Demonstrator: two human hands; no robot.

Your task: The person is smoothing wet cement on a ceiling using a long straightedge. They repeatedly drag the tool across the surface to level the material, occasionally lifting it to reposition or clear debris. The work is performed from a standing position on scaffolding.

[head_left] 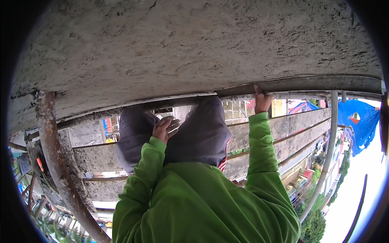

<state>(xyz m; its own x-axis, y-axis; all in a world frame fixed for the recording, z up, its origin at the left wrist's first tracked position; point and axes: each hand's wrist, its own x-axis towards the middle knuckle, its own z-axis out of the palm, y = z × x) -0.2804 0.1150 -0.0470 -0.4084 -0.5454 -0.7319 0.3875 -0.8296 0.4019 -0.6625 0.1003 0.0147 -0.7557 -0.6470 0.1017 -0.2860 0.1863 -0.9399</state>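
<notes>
My right hand (262,100), in a green sleeve, grips the lower edge of a long, flat grey strip (316,83) along the underside of the rough cement surface (194,40). My left hand (164,128) is open, with its fingers loosely apart and dusty, just in front of my grey-trousered knees (194,137). I see nothing held in it. My bent legs rest against or just below the cement edge; their contact is hidden.
Scaffold planks (93,158) run behind my legs. A rusty pole (56,150) stands at the left, a paler pole (332,133) at the right. Beyond are a blue tarp (355,121), trees (312,222) and buildings far below.
</notes>
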